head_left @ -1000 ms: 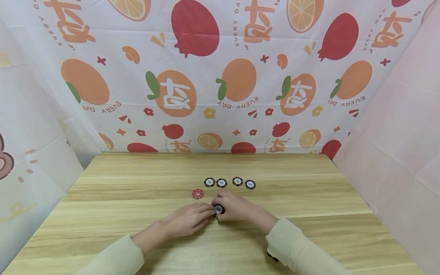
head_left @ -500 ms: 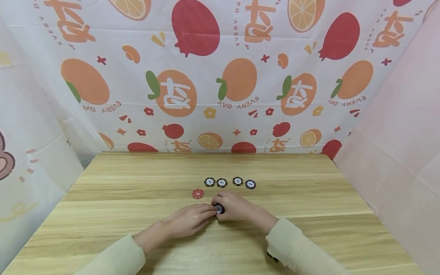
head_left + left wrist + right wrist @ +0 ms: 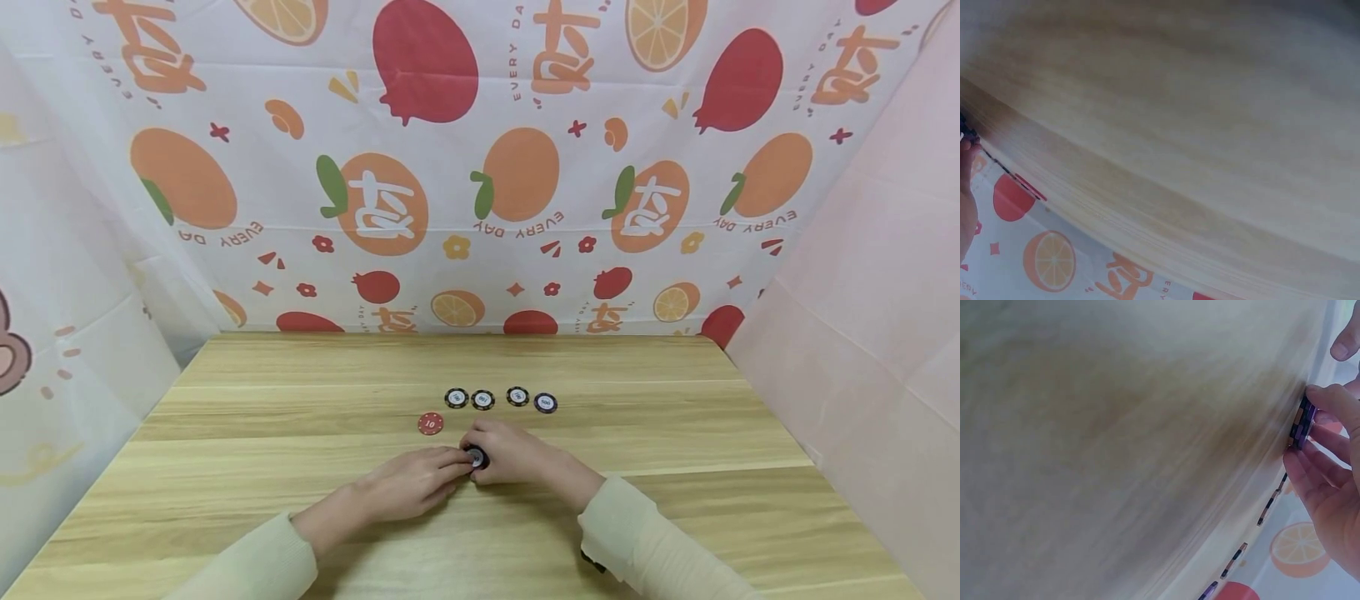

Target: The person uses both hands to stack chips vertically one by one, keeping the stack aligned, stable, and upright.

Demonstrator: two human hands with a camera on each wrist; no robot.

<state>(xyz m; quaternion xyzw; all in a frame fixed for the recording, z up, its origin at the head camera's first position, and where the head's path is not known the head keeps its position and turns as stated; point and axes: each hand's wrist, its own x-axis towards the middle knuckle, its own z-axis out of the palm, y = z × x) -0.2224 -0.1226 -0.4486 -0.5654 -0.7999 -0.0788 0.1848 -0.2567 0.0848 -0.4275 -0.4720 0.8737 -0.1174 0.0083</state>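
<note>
A small stack of poker chips (image 3: 477,457) stands on the table between the two hands in the head view. My right hand (image 3: 510,452) holds it from the right, thumb near and fingers beyond. In the right wrist view the poker chip stack (image 3: 1301,423) shows black-and-orange and purple edges, pinched between the thumb and fingers of the right hand (image 3: 1335,469). My left hand (image 3: 411,482) reaches in from the left, its extended fingertips resting on the stack's top. Only a bit of a hand (image 3: 966,206) shows at the edge of the left wrist view.
Beyond the hands lie three black poker chips (image 3: 483,400) and a purple-edged poker chip (image 3: 546,403), in a loose row. A red poker chip (image 3: 431,423) marked 10 lies left of them. A dark object (image 3: 592,562) is partly hidden under the right sleeve.
</note>
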